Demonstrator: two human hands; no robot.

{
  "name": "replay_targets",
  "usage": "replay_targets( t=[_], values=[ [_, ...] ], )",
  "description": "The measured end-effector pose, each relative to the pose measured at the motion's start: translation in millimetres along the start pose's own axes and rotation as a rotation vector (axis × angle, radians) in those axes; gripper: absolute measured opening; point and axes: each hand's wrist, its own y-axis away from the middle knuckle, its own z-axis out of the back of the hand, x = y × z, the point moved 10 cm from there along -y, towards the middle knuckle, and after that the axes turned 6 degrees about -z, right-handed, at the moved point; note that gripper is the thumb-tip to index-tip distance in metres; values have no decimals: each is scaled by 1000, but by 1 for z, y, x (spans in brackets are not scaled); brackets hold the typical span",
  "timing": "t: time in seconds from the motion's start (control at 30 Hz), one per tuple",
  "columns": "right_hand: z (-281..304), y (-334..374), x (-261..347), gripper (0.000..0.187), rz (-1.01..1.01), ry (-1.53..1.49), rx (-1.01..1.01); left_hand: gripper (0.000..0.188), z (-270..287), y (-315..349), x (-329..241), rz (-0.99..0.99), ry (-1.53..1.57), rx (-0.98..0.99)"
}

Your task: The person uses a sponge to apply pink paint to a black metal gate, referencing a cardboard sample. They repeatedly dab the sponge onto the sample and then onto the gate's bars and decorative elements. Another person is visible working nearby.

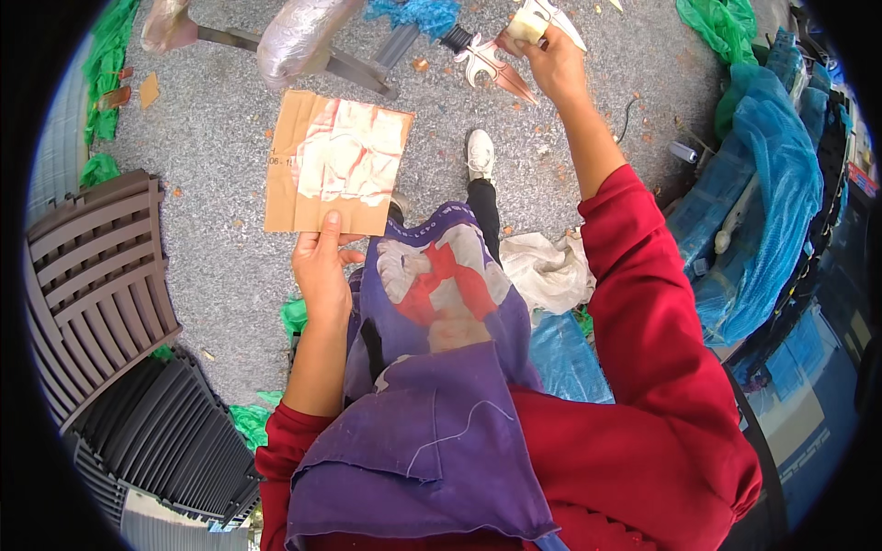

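My left hand point(323, 275) grips a square of brown cardboard point(280, 202) by its near edge, thumb on top. A wrinkled white patch with reddish smears covers much of the cardboard. Further out on the right, my right hand point(559, 72) pinches a small pale yellow pad point(526, 27), perhaps a sponge. The pad is at an ornate pointed piece point(487, 62) with white and coppery-red blades and a dark ribbed grip; whether it touches is hard to tell. Blue wrap point(418, 13) covers the end beyond the grip.
A metal bar point(344, 69) bears plastic-wrapped bulky parts point(299, 41) at far left. Brown slatted panels point(96, 285) stack at left. Blue mesh wrapping point(772, 184) lies along the right, green plastic point(721, 28) beyond. White cloth point(548, 271) lies near my feet on the grey ground.
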Motion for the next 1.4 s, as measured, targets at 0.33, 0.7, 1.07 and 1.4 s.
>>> replay_targets(
  t=[0.33,0.7,1.07,1.4],
  values=[
    [-5,32,2,26,-189,-196,-85,27,1,0,1,19,14,-3],
    [-3,98,2,16,-69,137,-105,25,6,-2,2,30,39,4],
    [-13,101,7,20,23,140,-119,25,4,0,-3,18,37,-12],
    [-14,39,30,18,299,170,-120,26,6,-5,-5,7,28,-16]
  ],
)
